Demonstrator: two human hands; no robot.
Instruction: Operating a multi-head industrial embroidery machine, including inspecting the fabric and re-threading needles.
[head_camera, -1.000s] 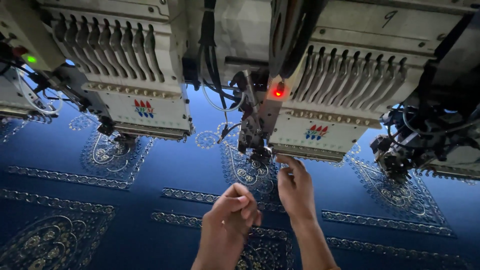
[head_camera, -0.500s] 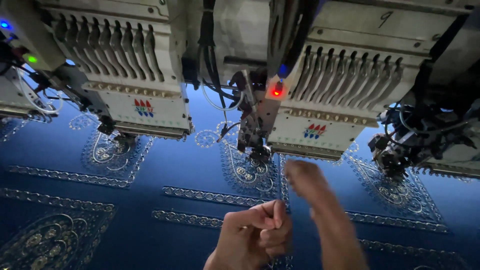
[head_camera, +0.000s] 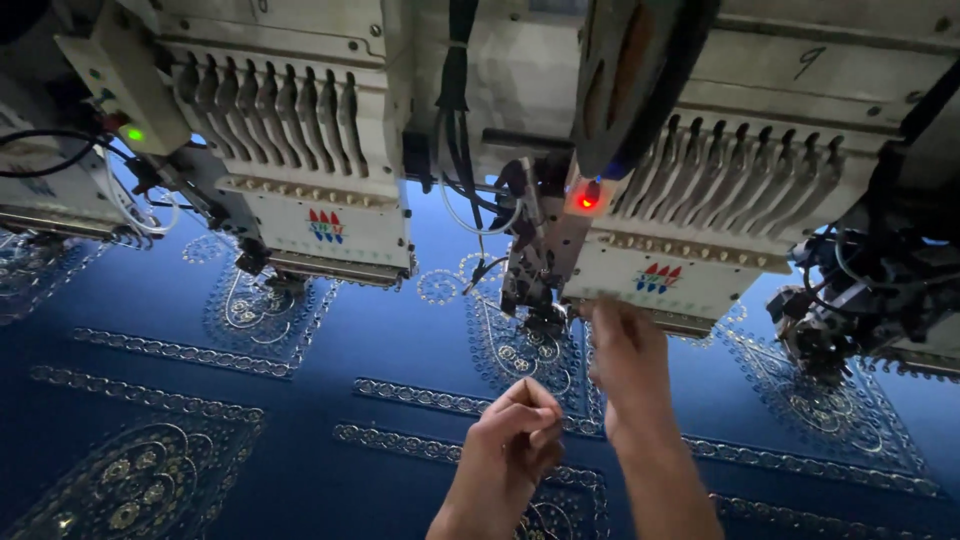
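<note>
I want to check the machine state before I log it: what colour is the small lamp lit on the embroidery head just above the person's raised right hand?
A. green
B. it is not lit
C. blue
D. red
D: the small lamp on the embroidery head glows red, right above the right hand; a green lamp shows only on the box far to the left.

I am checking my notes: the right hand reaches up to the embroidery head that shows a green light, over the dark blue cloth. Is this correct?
Not quite. In the head view, the right hand reaches up to the embroidery head whose light is red, over the dark blue cloth. The green light is on the far left.
</note>
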